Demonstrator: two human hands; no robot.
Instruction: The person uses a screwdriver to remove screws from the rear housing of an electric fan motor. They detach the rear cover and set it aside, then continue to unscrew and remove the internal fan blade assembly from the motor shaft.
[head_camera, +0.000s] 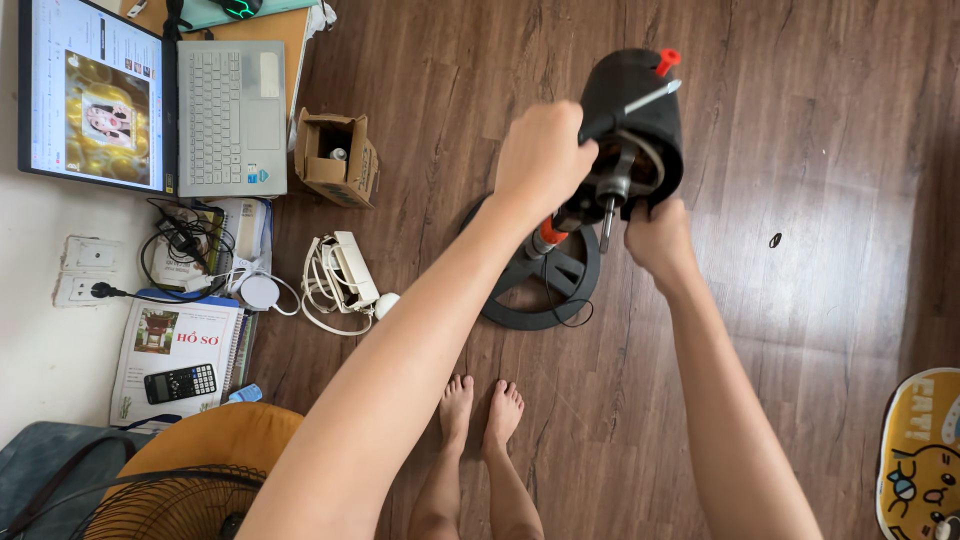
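Both grips are closing on the black fan motor housing (632, 120) that I am holding up above the wooden floor (800, 300). My left hand (541, 155) is wrapping into a fist around the grey-handled screwdriver (640, 102), whose shaft is crossing the housing's open face, near the red knob (667, 61) on top. My right hand (657, 235) is gripping the housing's lower rim from below, fingers curled over the edge, just beside the bare metal shaft (607, 215) that is sticking out of the motor. An orange collar (546, 236) on the fan's pole is showing right under my left wrist, and the round black base (545, 285) is sitting on the floor beneath it.

My bare feet (480, 410) are standing close to the base. Off to my left, a white power strip (345, 280) with its coiled cord is lying on the floor, near an open cardboard box (335, 157). An open laptop (150, 100), a calculator (180, 383) on a notebook, and a wire fan grille (170, 505) are lying farther left.
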